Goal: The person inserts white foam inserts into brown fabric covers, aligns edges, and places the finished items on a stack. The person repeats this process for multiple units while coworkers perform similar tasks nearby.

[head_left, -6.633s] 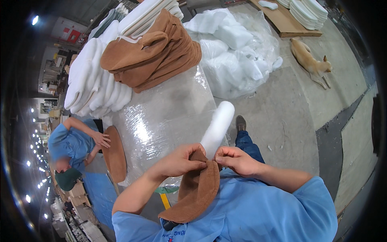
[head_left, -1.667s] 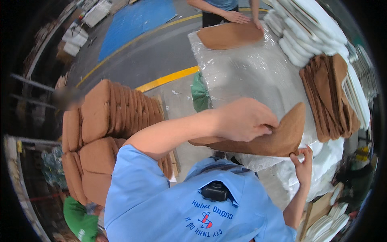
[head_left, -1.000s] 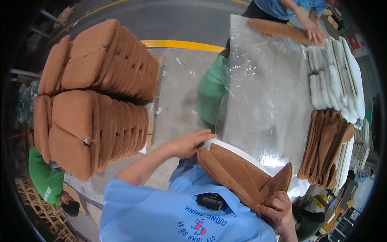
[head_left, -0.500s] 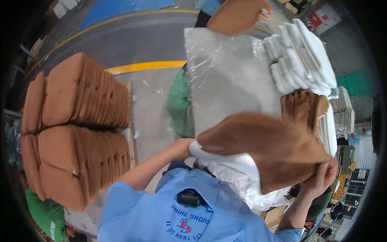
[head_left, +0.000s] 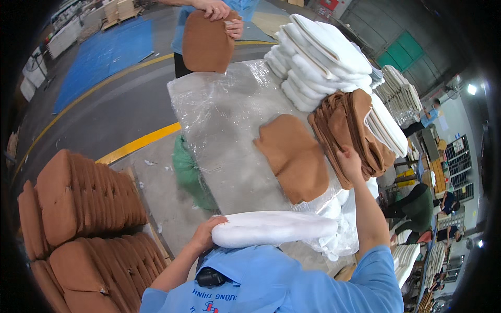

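Close in, a white pad [head_left: 274, 229] lies lengthwise across the near edge of the plastic-covered desk [head_left: 224, 120], in front of the wearer's blue shirt [head_left: 261, 276]. The left hand [head_left: 206, 232] holds it by its left end, fingers over the top. Brown cushions [head_left: 94, 198] stand in packed rows to the left of the desk, and a green bag [head_left: 190, 175] hangs against its left side. A loose brown cover [head_left: 297, 161] lies spread on the desk's near right part. Just beyond this, the right hand [head_left: 348, 160] touches a stack of folded brown covers [head_left: 349, 128] at the desk's right edge; whether its fingers are closed on one, I cannot tell. Farther along that edge rises a pile of white pads [head_left: 318, 62]. At the desk's far end, a co-worker's hands [head_left: 211, 9] hold up a brown piece [head_left: 207, 44]. Well beyond the desk's far left corner, a blue sheet [head_left: 107, 60] covers some floor.
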Motion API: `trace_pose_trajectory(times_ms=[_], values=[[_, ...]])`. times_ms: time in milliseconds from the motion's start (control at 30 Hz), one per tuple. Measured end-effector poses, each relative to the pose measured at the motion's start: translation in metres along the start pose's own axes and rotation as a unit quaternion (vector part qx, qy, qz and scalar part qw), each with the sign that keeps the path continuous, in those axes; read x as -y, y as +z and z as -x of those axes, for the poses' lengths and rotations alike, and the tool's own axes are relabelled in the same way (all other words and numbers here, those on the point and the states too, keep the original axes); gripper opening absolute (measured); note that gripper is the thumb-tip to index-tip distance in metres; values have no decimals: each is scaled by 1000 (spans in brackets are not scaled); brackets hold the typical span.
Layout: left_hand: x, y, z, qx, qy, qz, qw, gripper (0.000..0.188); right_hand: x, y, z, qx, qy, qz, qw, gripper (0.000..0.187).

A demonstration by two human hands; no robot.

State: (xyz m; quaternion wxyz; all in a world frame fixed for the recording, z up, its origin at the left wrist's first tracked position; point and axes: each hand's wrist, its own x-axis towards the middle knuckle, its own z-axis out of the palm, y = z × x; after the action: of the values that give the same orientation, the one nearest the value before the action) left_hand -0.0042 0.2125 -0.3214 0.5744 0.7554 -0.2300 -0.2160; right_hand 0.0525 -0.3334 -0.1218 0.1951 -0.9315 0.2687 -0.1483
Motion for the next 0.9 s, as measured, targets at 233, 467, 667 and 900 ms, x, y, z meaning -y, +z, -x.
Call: trace_pose_trajectory(times_ms=[233,467,667,900], values=[[-7,-11,-5,16,-22,-3,1000,56,-64,-18,108,316,108,-156,930,47],[-11,-15,-18,43,-31,16,998,56,-93,0,194,226,208,-538,785,76],[-21,-17,-28,31,-14,-26,999,53,-82,42,223,-8,265,-533,804,78],[-45,-13,-47,14,-25,61,998,47,-90,25,252,-80,225,-555,797,73]])
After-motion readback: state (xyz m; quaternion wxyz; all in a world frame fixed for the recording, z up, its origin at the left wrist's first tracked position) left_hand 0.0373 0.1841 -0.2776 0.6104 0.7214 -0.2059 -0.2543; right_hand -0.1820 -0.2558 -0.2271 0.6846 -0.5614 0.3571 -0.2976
